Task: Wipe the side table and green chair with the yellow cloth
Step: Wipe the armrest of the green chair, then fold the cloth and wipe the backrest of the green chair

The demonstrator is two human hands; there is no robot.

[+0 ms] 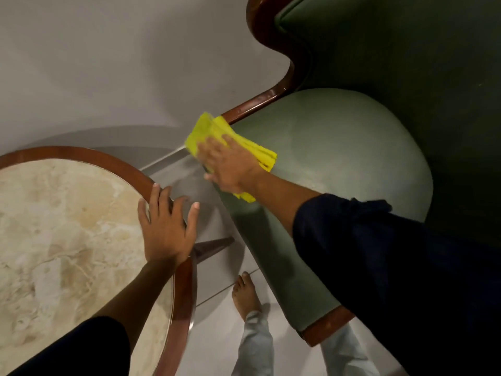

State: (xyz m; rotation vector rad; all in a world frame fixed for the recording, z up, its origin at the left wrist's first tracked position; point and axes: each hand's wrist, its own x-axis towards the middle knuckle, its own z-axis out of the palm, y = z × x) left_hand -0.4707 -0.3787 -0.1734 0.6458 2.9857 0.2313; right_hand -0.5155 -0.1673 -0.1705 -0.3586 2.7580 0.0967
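Observation:
The green chair point(339, 147) fills the right half, with a pale green seat cushion and a dark wooden frame. My right hand point(233, 164) presses the folded yellow cloth point(208, 131) flat on the seat's left edge, near the wooden armrest. The round side table point(54, 213) lies at lower left, with a beige marble top and a brown wooden rim. My left hand point(166, 226) rests on that rim with fingers spread and holds nothing.
A pale wall stands behind the table and chair. Grey floor tiles point(217, 221) show in the narrow gap between them, along with a dark table leg point(211, 246). My bare foot point(245, 297) stands on the tiles below that gap.

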